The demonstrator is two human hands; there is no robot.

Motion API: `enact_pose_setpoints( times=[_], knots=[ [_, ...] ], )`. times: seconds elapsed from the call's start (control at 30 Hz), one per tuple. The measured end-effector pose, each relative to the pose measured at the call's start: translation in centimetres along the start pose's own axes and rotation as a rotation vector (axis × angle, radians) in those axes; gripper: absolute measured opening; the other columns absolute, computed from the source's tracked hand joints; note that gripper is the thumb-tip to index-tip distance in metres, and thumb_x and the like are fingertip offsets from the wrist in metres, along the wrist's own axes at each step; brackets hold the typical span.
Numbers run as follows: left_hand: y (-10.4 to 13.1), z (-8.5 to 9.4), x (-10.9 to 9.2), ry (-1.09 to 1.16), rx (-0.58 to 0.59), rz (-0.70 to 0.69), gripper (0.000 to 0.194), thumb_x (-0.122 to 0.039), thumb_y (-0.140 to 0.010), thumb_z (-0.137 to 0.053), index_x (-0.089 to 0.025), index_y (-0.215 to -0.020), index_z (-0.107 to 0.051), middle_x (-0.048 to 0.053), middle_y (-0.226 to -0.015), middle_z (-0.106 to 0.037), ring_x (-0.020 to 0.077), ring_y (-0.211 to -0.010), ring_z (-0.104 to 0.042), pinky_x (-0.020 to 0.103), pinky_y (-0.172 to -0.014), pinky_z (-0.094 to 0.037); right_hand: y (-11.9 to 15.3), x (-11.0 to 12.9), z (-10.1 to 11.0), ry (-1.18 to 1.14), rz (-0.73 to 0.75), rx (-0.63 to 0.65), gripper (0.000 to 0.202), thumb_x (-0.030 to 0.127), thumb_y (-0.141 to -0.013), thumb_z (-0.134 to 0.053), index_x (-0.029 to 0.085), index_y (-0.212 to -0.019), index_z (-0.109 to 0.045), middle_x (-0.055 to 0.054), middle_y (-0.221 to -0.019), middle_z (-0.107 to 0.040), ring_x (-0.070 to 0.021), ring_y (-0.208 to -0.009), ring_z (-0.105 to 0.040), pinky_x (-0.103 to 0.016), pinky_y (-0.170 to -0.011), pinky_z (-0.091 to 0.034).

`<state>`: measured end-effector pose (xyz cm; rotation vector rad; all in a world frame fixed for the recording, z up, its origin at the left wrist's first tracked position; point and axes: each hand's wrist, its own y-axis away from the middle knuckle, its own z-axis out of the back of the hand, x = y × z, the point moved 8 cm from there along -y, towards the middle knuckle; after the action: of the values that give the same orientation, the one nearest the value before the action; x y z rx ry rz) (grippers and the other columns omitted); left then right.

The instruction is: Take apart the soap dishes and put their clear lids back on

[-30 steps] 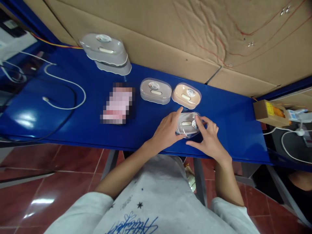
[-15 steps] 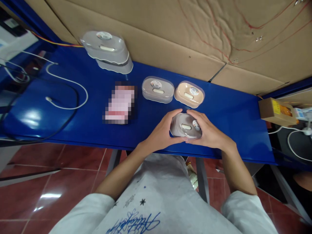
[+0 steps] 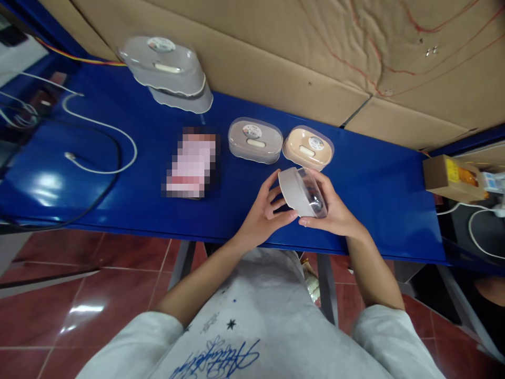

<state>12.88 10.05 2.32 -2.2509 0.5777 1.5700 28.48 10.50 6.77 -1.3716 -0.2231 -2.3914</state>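
Observation:
A small grey plastic container with a clear lid [image 3: 303, 192] is tilted on its side between my hands, above the table's front part. My right hand [image 3: 333, 208] grips it round the clear lid. My left hand [image 3: 270, 208] is at its grey base, thumb at the lower edge and fingers partly behind it. Just beyond my hands sit a beige lidded container [image 3: 307, 148] and a larger grey lidded container [image 3: 255, 141], side by side, each with a round label and a pale handle on the lid.
Larger grey containers [image 3: 169, 73] are stacked at the back left against the cardboard-covered wall [image 3: 268, 58]. A blurred-out pink item [image 3: 191, 163] lies on the blue table [image 3: 158, 210]. Cables [image 3: 104, 126] run across the left side. A cardboard box [image 3: 453, 179] stands at the right end.
The small grey container has been tipped from lid-up onto its side, its base now facing left. My left fingers have spread and shifted to the base; my right hand has stayed round the lid.

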Motion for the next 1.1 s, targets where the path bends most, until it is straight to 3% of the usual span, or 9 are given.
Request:
enact_pose_setpoints(
  times=[0.2, 0.37, 0.5, 0.57, 0.7, 0.83, 0.97, 1.1],
  knots=[
    [0.6, -0.4, -0.2, -0.030, -0.065, -0.061, 0.093, -0.060, -0.098, -0.071, -0.040, -0.171, -0.016, 0.015, -0.168, -0.050, 0.0350, -0.145, -0.061, 0.061, -0.117, -0.053, -0.1, -0.5, -0.2, -0.007, -0.029, -0.022, 0.113, 0.073, -0.080, -0.083, 0.037, -0.169, -0.022, -0.011, -0.175, -0.037, -0.0386, -0.162, -0.037, -0.064, -0.131, -0.034],
    [1.0, -0.1, 0.2, -0.028, -0.099, -0.038, 0.078, -0.057, -0.105, -0.060, -0.039, -0.169, -0.019, 0.014, -0.170, -0.047, 0.0347, -0.146, -0.061, 0.060, -0.115, -0.056, 0.0, -0.8, -0.3, -0.031, -0.044, -0.045, 0.108, 0.075, -0.083, -0.079, 0.037, -0.168, -0.024, -0.010, -0.176, -0.036, -0.0385, -0.162, -0.037, -0.062, -0.132, -0.034],
    [1.3, 0.4, -0.6, -0.083, -0.124, -0.030, 0.099, -0.067, -0.095, -0.071, -0.044, -0.168, -0.010, 0.015, -0.177, -0.033, 0.0372, -0.149, -0.056, 0.058, -0.112, -0.059, 0.3, -0.2, -1.2, -0.037, -0.071, -0.024, 0.112, 0.071, -0.081, -0.084, 0.038, -0.168, -0.021, -0.010, -0.175, -0.036, -0.0374, -0.158, -0.042, -0.063, -0.130, -0.038],
    [1.5, 0.7, -1.0, -0.085, -0.126, -0.026, 0.105, -0.068, -0.088, -0.079, -0.043, -0.165, -0.013, 0.015, -0.171, -0.040, 0.0375, -0.147, -0.057, 0.056, -0.111, -0.059, 0.4, 0.3, -1.7, -0.061, -0.072, -0.005, 0.112, 0.068, -0.080, -0.086, 0.038, -0.168, -0.023, -0.010, -0.174, -0.037, -0.0373, -0.157, -0.044, -0.063, -0.130, -0.038],
    [2.0, 1.3, -0.9, -0.078, -0.126, -0.010, 0.099, -0.065, -0.082, -0.085, -0.040, -0.155, -0.023, 0.014, -0.159, -0.051, 0.0335, -0.138, -0.064, 0.053, -0.110, -0.059, 0.5, 0.3, -2.2, -0.135, -0.093, 0.034, 0.111, 0.069, -0.078, -0.087, 0.039, -0.167, -0.027, -0.008, -0.173, -0.040, -0.0372, -0.159, -0.041, -0.063, -0.131, -0.037],
    [2.8, 2.1, -0.9, -0.128, -0.097, -0.009, 0.094, -0.069, -0.084, -0.081, -0.038, -0.151, -0.021, 0.014, -0.154, -0.054, 0.0318, -0.135, -0.066, 0.055, -0.111, -0.059, 0.7, -1.0, -1.6, -0.190, -0.165, 0.005, 0.110, 0.085, -0.079, -0.075, 0.038, -0.167, -0.028, -0.008, -0.174, -0.039, -0.0392, -0.157, -0.044, -0.062, -0.126, -0.044],
    [4.3, 3.3, -2.6, -0.330, -0.004, -0.057, 0.089, -0.044, -0.087, -0.084, -0.034, -0.151, -0.024, 0.017, -0.164, -0.047, 0.0338, -0.151, -0.054, 0.056, -0.122, -0.049, 1.1, -1.3, 0.5, -0.095, -0.171, -0.097, 0.107, 0.083, -0.082, -0.073, 0.040, -0.168, -0.025, -0.007, -0.175, -0.038, -0.0391, -0.156, -0.045, -0.062, -0.126, -0.044],
    [5.5, 4.7, -3.9, -0.762, 0.081, -0.054, 0.089, -0.030, -0.083, -0.086, -0.030, -0.156, -0.035, 0.016, -0.169, -0.043, 0.0388, -0.160, -0.041, 0.063, -0.130, -0.036, 0.6, -0.4, 1.2, 0.150, -0.154, -0.060, 0.105, 0.069, -0.081, -0.085, 0.038, -0.166, -0.032, -0.008, -0.170, -0.044, -0.0388, -0.154, -0.048, -0.062, -0.128, -0.041]
  ],
)
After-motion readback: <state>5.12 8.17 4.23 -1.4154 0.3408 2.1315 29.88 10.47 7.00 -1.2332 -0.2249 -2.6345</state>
